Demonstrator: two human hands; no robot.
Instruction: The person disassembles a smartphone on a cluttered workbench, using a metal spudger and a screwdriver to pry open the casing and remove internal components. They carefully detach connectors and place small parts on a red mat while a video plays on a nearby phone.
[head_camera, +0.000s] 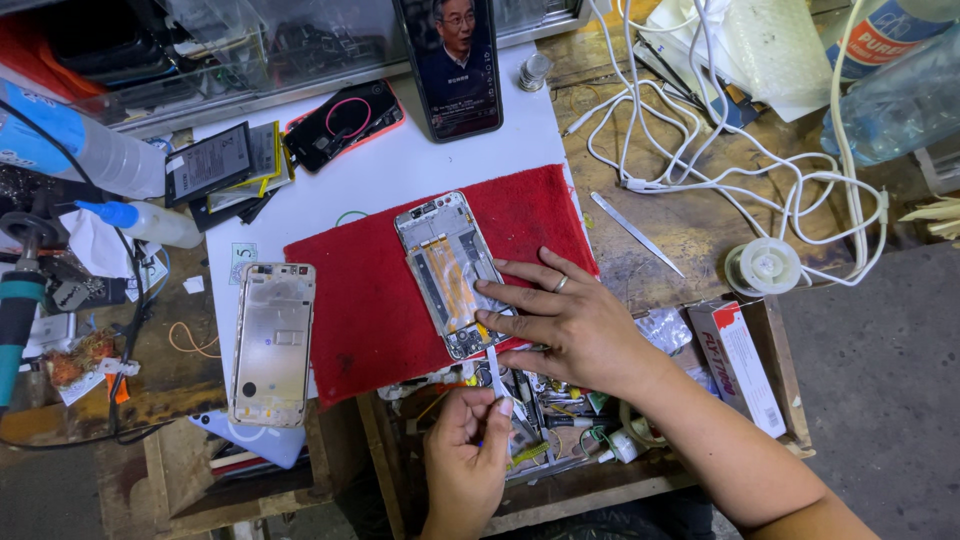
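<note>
An opened phone chassis with exposed inner parts lies on a red cloth. My right hand, a ring on one finger, rests flat with its fingertips pressing on the chassis's lower right edge. My left hand is below the cloth's near edge, pinching a thin pale tool whose tip points up toward the bottom end of the chassis.
A gold phone frame lies left of the cloth. A propped phone shows a video at the back, beside a black phone in a pink case and a battery. White cables, a tape roll, a metal pry tool, a small box and bottles fill the right.
</note>
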